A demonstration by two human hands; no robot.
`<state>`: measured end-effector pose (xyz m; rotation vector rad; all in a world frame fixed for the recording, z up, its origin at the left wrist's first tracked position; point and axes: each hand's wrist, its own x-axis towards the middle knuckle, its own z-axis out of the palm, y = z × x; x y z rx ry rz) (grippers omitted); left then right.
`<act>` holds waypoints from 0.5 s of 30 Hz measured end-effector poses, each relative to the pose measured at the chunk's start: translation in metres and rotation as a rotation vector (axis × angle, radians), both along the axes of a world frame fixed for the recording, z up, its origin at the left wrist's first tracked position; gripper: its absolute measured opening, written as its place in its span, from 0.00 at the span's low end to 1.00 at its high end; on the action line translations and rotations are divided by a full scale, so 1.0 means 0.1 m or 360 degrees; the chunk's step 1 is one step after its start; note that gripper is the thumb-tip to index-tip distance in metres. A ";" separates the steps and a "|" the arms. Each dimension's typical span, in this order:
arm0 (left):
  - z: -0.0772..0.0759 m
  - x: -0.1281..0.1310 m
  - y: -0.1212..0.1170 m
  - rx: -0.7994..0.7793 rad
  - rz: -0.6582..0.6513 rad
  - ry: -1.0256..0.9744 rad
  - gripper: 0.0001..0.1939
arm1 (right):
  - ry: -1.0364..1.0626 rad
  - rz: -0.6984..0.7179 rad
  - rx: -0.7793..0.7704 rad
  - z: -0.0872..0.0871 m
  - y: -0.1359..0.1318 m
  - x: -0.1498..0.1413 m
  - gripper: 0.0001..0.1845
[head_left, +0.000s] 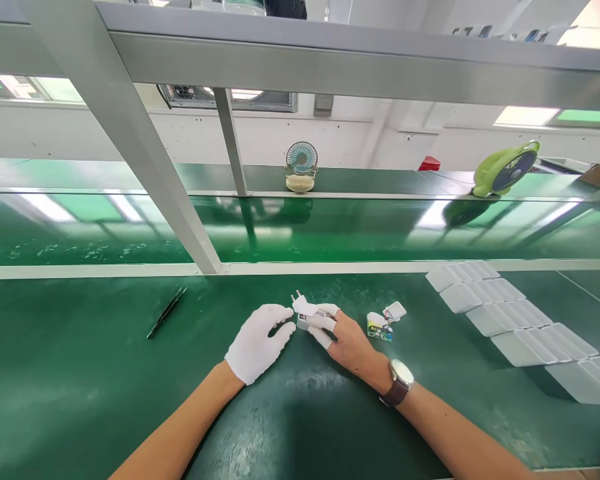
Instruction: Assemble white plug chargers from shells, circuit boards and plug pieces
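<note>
A small white plug adapter (305,308) with two metal prongs pointing up and left is held in the fingers of my right hand (347,340). White finger cots cover several of those fingertips, and a watch sits on the wrist. The lower part of the adapter looks like a grey-white block with dark print; my fingers partly hide it. My left hand (260,340), in a white glove, is just left of the adapter, thumb and forefinger curved apart. Right of my right hand lie a small printed piece with green and yellow (379,328) and a white square part (395,311).
Black tweezers (167,313) lie on the green tabletop (80,373) to the left. White divided trays (520,313) overlap in a row at right. A metal frame post (145,147) slants across the left. Behind stand a small fan (301,163) and a lime-green fan (505,170).
</note>
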<state>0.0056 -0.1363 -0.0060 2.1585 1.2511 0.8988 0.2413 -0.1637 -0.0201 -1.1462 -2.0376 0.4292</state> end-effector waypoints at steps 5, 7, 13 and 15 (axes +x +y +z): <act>-0.01 0.16 -0.09 -0.0178 -0.0036 0.0113 0.48 | 0.0989 -0.0136 -0.0632 0.00 0.00 -0.05 0.19; 0.01 0.23 -0.14 -0.0137 -0.0039 0.0080 0.50 | 0.1443 -0.0046 -0.0959 0.04 -0.02 -0.09 0.22; 0.14 0.32 -0.25 0.0072 -0.0151 0.0040 0.36 | 0.1694 0.0438 -0.1507 0.10 -0.13 -0.16 0.23; 0.16 0.31 -0.27 0.0083 -0.0143 0.0079 0.32 | 0.1662 0.0492 -0.1539 0.10 -0.15 -0.17 0.23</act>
